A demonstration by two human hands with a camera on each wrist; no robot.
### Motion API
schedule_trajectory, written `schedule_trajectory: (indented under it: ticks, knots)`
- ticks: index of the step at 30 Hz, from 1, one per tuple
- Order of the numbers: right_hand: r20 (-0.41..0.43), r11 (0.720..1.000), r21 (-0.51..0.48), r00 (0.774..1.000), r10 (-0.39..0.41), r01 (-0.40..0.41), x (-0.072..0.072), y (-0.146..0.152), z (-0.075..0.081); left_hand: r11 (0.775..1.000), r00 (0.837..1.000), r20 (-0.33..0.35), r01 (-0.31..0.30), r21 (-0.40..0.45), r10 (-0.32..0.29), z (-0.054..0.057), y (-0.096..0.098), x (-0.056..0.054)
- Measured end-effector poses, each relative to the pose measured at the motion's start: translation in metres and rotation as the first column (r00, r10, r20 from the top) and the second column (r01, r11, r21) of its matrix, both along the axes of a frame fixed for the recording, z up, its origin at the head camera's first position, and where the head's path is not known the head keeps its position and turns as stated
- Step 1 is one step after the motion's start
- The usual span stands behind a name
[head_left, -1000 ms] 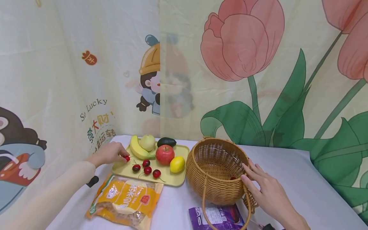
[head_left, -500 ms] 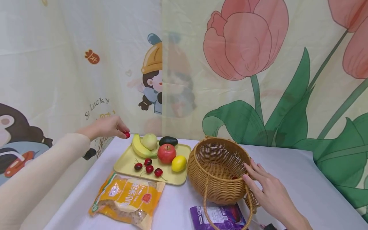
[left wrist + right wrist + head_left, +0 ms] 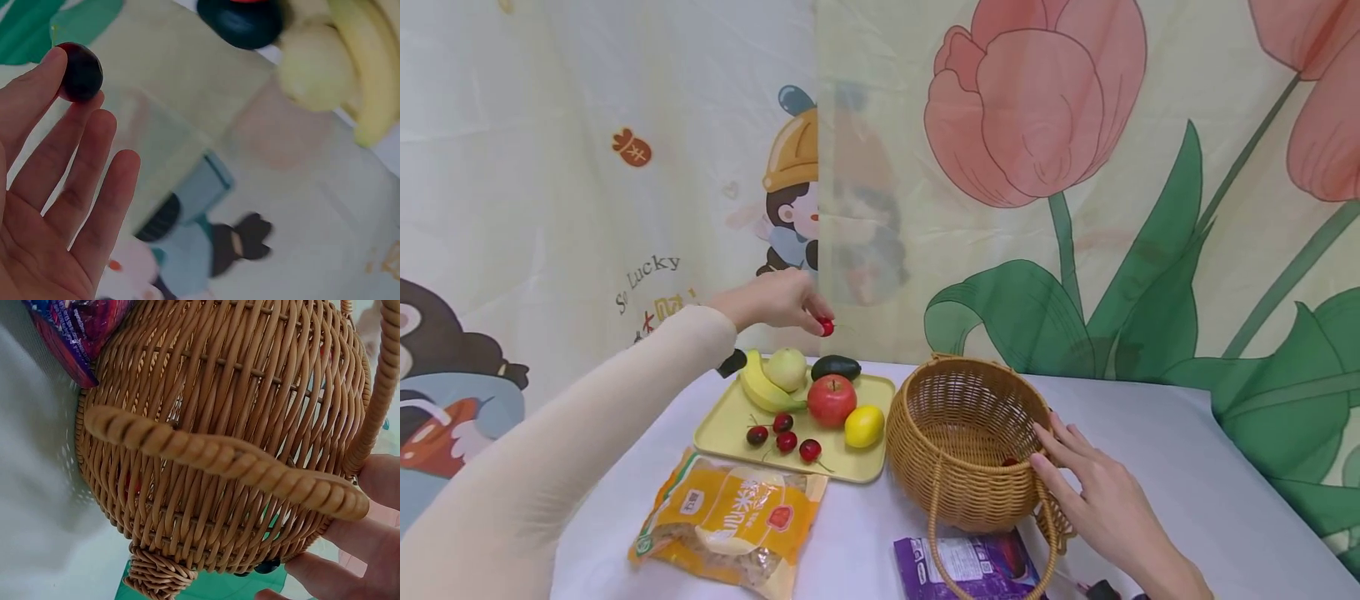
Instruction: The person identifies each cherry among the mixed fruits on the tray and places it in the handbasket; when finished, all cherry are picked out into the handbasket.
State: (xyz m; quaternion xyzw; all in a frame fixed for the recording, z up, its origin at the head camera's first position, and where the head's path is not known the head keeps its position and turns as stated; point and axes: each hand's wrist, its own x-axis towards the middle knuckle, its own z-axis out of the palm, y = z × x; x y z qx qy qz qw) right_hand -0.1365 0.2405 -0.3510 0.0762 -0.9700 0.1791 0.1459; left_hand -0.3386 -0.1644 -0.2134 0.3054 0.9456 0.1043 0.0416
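Note:
Between thumb and fingertip my left hand pinches a dark red cherry, held in the air above the back of the yellow tray. The other fingers are extended in the left wrist view. My right hand rests with spread fingers on the right rim of a round wicker basket. A bit of red shows inside the basket near that rim. On the tray lie several cherries, a banana, a red apple, a lemon, a pale green round fruit and a dark avocado-like fruit.
An orange snack bag lies in front of the tray. A purple packet lies in front of the basket, under its lowered handle. A printed curtain hangs behind the white table.
My left hand lifted the cherry from the tray's left edge and carried it up and to the right, above the tray's back. My right hand stays on the basket rim.

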Motion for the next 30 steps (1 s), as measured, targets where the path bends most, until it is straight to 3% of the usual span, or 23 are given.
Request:
schedule_trajectory:
  ticks: [6,12,21,25,30]
  knots:
    - [0.011,1.000,-0.001,1.000,-0.007,0.007,0.000,-0.002,0.000,0.992,0.993,0.024,0.117,0.044,-0.118,0.003,0.055,-0.001]
    - [0.003,1.000,-0.010,1.000,0.000,0.000,0.000,-0.001,-0.001,0.975,0.976,0.029,0.216,0.058,-0.218,-0.006,0.099,0.001]
    - [0.003,1.000,-0.008,1.000,-0.013,0.013,0.003,0.003,-0.001,0.932,0.925,0.116,0.359,0.049,-0.362,-0.023,0.161,0.007]
    - [0.012,1.000,-0.008,1.000,-0.018,0.018,0.003,0.003,-0.001,0.922,0.915,0.120,0.387,0.003,-0.385,-0.034,0.186,0.012]
    - [0.009,1.000,-0.004,1.000,-0.012,0.012,0.001,0.001,0.001,0.925,0.928,0.107,0.368,-0.097,-0.358,-0.049,0.207,0.019]
